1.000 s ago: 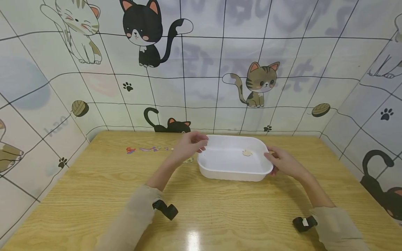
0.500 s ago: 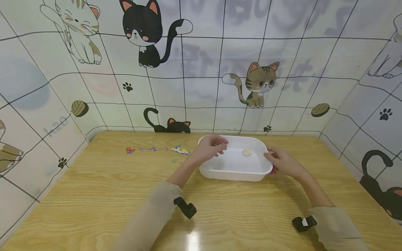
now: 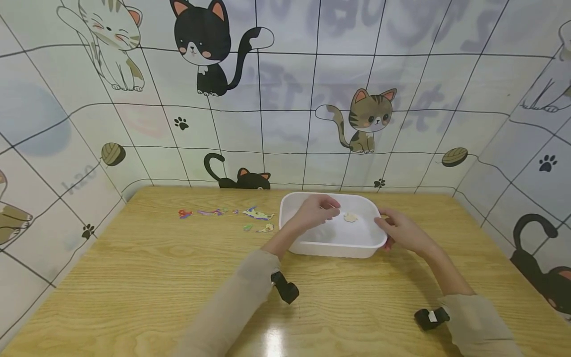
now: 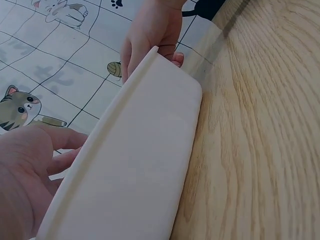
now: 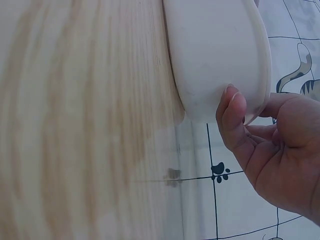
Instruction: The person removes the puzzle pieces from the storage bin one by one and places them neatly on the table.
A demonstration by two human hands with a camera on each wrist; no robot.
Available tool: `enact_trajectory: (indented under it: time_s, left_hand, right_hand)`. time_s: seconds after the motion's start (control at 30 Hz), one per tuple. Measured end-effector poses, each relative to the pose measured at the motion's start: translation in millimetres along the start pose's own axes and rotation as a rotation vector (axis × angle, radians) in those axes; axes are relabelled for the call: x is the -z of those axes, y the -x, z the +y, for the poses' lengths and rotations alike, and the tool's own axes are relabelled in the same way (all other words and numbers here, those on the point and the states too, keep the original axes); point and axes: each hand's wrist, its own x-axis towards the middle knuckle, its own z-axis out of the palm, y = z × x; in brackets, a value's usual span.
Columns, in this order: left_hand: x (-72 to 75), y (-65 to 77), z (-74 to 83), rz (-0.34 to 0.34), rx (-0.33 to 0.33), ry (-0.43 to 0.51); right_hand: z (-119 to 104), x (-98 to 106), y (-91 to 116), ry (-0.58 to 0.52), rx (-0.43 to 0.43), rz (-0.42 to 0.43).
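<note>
A white rectangular tray point(image 3: 338, 250) sits on the wooden table towards the back. Inside it, a small flat beige piece point(image 3: 351, 217) lies on the tray's bottom, right of centre. My left hand point(image 3: 312, 212) hovers over the tray's left half with its fingers loosely bent, short of the beige piece; nothing shows in its grasp. In the left wrist view, the tray's side wall hides the fingertips of the left hand point(image 4: 30, 175). My right hand point(image 3: 403, 230) grips the tray's right end, thumb at the rim and fingers curled against the outer wall, as the right hand point(image 5: 280, 150) shows in its wrist view.
Left of the tray lie small flat colourful pieces: a red one point(image 3: 185, 213), a purple one point(image 3: 210, 212), a larger yellow-and-blue one point(image 3: 257, 213), a green one point(image 3: 248, 227) and a yellow one point(image 3: 266, 228). A cat-print cloth point(image 3: 290, 134) stands behind the table.
My left hand has moved right, from the tray's left rim to over its inside, uncovering the yellow-and-blue, green and yellow pieces. My right hand and the tray have stayed in place.
</note>
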Motion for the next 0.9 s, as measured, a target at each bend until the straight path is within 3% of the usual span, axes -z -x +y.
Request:
enact_trajectory:
  time_s: [0.23,0.43,0.67,0.9]
  left_hand:
    - [-9.9,-13.0,0.6,-0.029,0.061,0.001]
    - [-16.3,-24.1,-0.6,-0.061,0.097,-0.055]
    - [-20.4,-37.3,-0.6,-0.155,0.117,-0.228]
    - [-28.9,-47.7,2.0,-0.207,0.058,-0.461]
  right_hand:
    - [0,-1,2,-0.008,0.023,0.008]
    - [0,-1,2,-0.017,0.039,-0.003]
    - [-1,0,2,-0.025,0.015,0.004]
    - [-1,0,1,-0.020,0.014,-0.001]
